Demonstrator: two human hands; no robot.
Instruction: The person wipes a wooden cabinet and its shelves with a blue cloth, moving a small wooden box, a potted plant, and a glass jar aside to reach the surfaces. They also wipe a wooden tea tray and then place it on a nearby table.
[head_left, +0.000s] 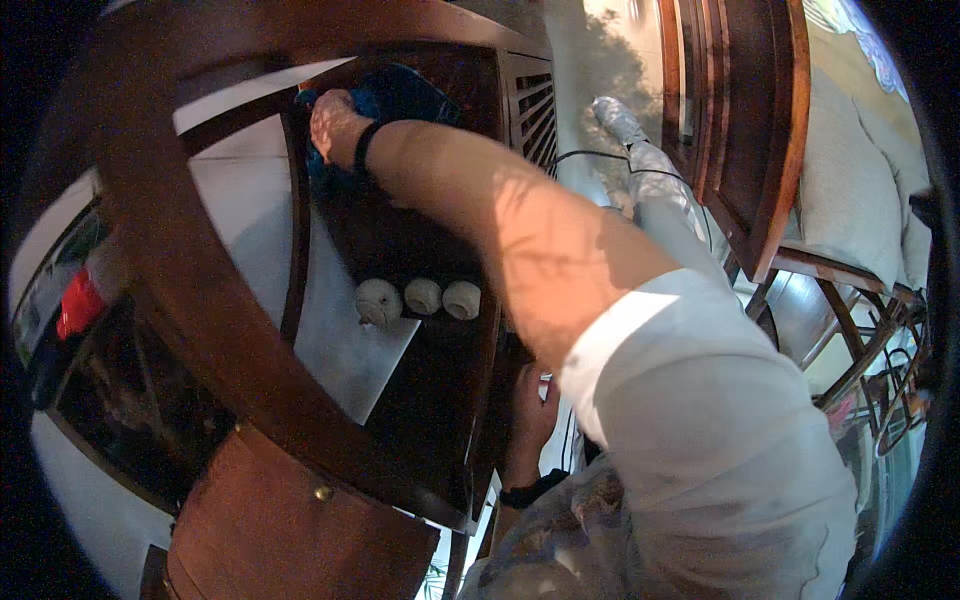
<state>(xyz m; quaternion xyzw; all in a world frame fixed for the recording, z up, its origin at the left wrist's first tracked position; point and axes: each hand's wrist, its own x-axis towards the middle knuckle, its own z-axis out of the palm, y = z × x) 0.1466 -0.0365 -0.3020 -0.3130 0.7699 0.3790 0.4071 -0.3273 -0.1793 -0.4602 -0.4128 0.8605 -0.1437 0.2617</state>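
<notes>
My right hand (335, 129) reaches far out to the upper left, a black band on its wrist. It presses a crumpled blue cloth (364, 103) on the dark wood of a shelf unit (416, 229). Three pale round vessels (422, 296) stand in a row on the unit below that forearm; the leftmost is the largest. My left hand (531, 416), with a dark band at the wrist, is low in the middle beside the unit's dark edge. Its fingertips are partly hidden by my right arm, and what it touches cannot be made out.
A thick curved wooden frame (217, 277) sweeps across the left side. Below it is a brown panel (300, 517) with brass studs. A slatted panel (531, 109) and a black cable (592, 153) lie beyond my arm. Right, a wooden panel (754, 112) adjoins pale cushions (847, 187).
</notes>
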